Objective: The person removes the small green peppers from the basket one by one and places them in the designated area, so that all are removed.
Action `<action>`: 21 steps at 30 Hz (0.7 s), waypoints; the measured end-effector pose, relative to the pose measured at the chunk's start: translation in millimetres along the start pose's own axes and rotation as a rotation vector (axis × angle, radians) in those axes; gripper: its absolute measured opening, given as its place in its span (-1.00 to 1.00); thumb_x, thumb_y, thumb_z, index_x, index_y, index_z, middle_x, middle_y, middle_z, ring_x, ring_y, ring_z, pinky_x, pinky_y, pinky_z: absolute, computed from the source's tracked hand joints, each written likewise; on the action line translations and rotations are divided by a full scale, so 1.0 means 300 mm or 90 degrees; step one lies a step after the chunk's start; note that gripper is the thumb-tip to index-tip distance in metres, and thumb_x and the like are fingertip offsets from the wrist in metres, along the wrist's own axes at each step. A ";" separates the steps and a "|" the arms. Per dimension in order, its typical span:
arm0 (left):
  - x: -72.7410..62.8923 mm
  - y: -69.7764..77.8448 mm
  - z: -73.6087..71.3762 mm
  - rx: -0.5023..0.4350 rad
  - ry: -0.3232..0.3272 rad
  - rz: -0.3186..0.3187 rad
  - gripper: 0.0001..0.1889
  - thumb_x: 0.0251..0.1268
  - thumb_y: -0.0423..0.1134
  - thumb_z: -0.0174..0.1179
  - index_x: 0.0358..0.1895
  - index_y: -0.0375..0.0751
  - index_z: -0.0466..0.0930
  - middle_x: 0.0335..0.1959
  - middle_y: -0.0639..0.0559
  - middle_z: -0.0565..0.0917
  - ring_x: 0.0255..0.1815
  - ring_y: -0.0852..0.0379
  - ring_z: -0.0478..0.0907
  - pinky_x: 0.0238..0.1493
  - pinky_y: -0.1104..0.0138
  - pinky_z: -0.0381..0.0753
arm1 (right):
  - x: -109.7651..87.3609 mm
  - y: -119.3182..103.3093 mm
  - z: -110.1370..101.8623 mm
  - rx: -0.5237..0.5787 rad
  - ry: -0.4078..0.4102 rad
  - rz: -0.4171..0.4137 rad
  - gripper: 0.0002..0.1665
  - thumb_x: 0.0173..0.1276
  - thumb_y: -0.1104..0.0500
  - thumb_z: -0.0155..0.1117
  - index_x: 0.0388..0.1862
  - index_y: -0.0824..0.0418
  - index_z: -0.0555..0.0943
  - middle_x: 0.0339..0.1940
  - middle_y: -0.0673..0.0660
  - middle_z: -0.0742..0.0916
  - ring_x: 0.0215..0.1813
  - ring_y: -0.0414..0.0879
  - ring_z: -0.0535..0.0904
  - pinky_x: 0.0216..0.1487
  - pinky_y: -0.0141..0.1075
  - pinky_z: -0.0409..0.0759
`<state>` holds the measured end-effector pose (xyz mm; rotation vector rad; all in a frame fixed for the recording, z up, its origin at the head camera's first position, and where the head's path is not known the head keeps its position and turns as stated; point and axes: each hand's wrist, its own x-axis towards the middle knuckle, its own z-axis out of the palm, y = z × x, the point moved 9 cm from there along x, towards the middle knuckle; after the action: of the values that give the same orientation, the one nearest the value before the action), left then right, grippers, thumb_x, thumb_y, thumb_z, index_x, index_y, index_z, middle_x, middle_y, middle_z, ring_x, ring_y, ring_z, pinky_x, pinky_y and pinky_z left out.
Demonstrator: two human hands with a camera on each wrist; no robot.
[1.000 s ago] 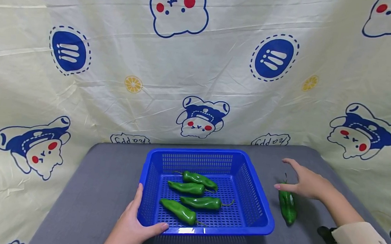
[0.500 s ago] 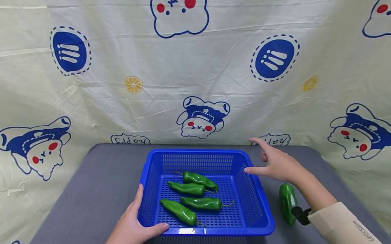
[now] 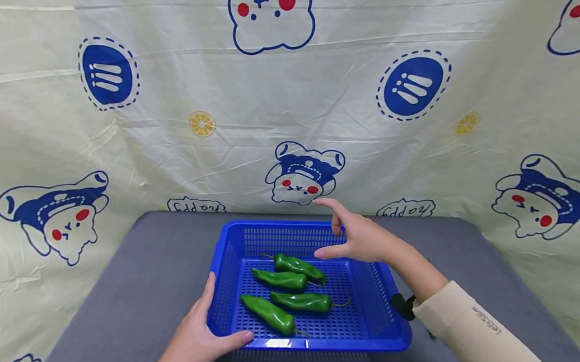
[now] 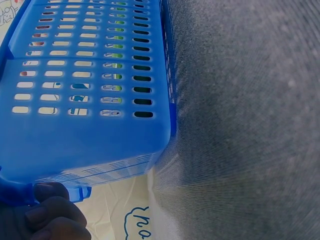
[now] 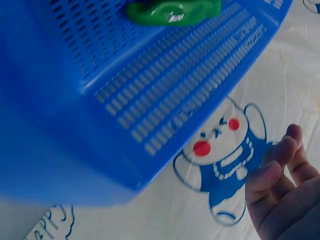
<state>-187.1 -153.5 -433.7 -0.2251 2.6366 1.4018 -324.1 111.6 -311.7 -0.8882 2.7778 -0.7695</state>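
A blue plastic basket (image 3: 359, 344) with slotted walls holds several long green peppers (image 3: 304, 301). My left hand (image 3: 193, 331) grips its front left corner, thumb on the front rim. In the left wrist view, the fingertips of the left hand (image 4: 57, 215) curl at the basket rim. Over the right back part of the basket hovers my right hand (image 3: 364, 236), thumb and index finger spread apart, with nothing between them. The right wrist view shows the loosely bent fingers of the right hand (image 5: 282, 187) beside the basket and a green pepper (image 5: 175, 12) inside it. Another pepper on the table is mostly hidden behind the right forearm.
The basket stands on a grey cloth-covered table (image 3: 152, 272). A pale curtain (image 3: 166, 71) with blue cartoon prints hangs behind and around the table. A dark strap (image 3: 402, 306) on the right wrist overlaps the basket's right rim.
My right hand has moved left from above the table pepper on the right to over the basket, staying spread. The left hand and the peppers in the basket keep their places.
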 end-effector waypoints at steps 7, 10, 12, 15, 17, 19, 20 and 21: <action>0.000 0.000 0.002 -0.006 0.001 0.003 0.38 -0.14 0.29 0.50 0.63 0.12 -0.36 0.55 -0.37 0.11 0.39 -0.33 0.35 0.28 -0.20 0.45 | 0.039 -0.084 0.105 0.060 -0.100 -0.065 0.16 0.14 -0.18 0.52 0.56 -0.29 -0.01 -0.25 0.09 0.51 -0.36 -0.07 0.42 -0.38 -0.29 0.42; 0.000 -0.002 0.005 -0.015 -0.003 0.003 0.38 -0.13 0.28 0.51 0.63 0.12 -0.37 0.55 -0.38 0.11 0.35 -0.31 0.39 0.25 -0.19 0.49 | 0.053 -0.110 0.146 0.079 -0.134 -0.086 0.14 0.15 -0.20 0.51 0.55 -0.33 -0.01 -0.22 0.10 0.52 -0.34 -0.03 0.43 -0.38 -0.28 0.44; 0.001 -0.001 0.006 -0.020 -0.003 0.006 0.38 -0.13 0.27 0.51 0.63 0.12 -0.36 0.55 -0.38 0.12 0.33 -0.30 0.42 0.23 -0.17 0.51 | 0.063 -0.125 0.172 0.091 -0.159 -0.093 0.14 0.14 -0.22 0.50 0.55 -0.36 -0.01 -0.20 0.09 0.53 -0.34 -0.01 0.44 -0.37 -0.28 0.45; 0.002 0.000 0.006 -0.025 -0.003 0.012 0.37 -0.13 0.25 0.52 0.63 0.11 -0.35 0.54 -0.39 0.13 0.32 -0.28 0.43 0.22 -0.16 0.52 | 0.076 -0.145 0.209 0.107 -0.201 -0.097 0.16 0.13 -0.20 0.52 0.55 -0.38 -0.02 -0.17 0.05 0.54 -0.32 -0.03 0.46 -0.34 -0.28 0.48; 0.003 0.000 0.007 -0.028 -0.005 0.013 0.37 -0.12 0.25 0.51 0.63 0.11 -0.36 0.54 -0.39 0.13 0.31 -0.28 0.44 0.21 -0.16 0.53 | 0.084 -0.157 0.235 0.120 -0.232 -0.099 0.18 0.11 -0.16 0.55 0.54 -0.38 -0.01 -0.15 0.04 0.55 -0.32 -0.05 0.48 -0.31 -0.28 0.51; 0.003 0.000 0.007 -0.032 -0.006 0.016 0.37 -0.11 0.25 0.51 0.63 0.11 -0.36 0.54 -0.39 0.13 0.32 -0.28 0.43 0.21 -0.15 0.53 | 0.091 -0.163 0.263 0.137 -0.264 -0.095 0.19 0.09 -0.12 0.58 0.54 -0.38 0.00 -0.11 0.04 0.56 -0.32 -0.08 0.47 -0.28 -0.30 0.52; 0.002 0.002 0.007 -0.032 -0.005 0.020 0.37 -0.12 0.25 0.51 0.63 0.11 -0.36 0.54 -0.38 0.14 0.33 -0.27 0.42 0.22 -0.15 0.52 | 0.093 -0.166 0.277 0.146 -0.280 -0.094 0.20 0.09 -0.10 0.59 0.54 -0.38 0.01 -0.09 0.07 0.57 -0.33 -0.07 0.47 -0.27 -0.30 0.52; 0.002 0.003 0.007 -0.032 -0.004 0.023 0.37 -0.12 0.25 0.51 0.63 0.11 -0.36 0.54 -0.38 0.14 0.33 -0.26 0.43 0.22 -0.15 0.52 | 0.095 -0.168 0.292 0.154 -0.296 -0.092 0.20 0.08 -0.07 0.60 0.54 -0.37 0.01 -0.06 0.10 0.57 -0.34 -0.05 0.46 -0.27 -0.31 0.53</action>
<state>-187.6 -151.4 -434.3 -0.1786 2.6144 1.4792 -298.7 22.5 -360.8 -1.0669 2.1879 -0.7799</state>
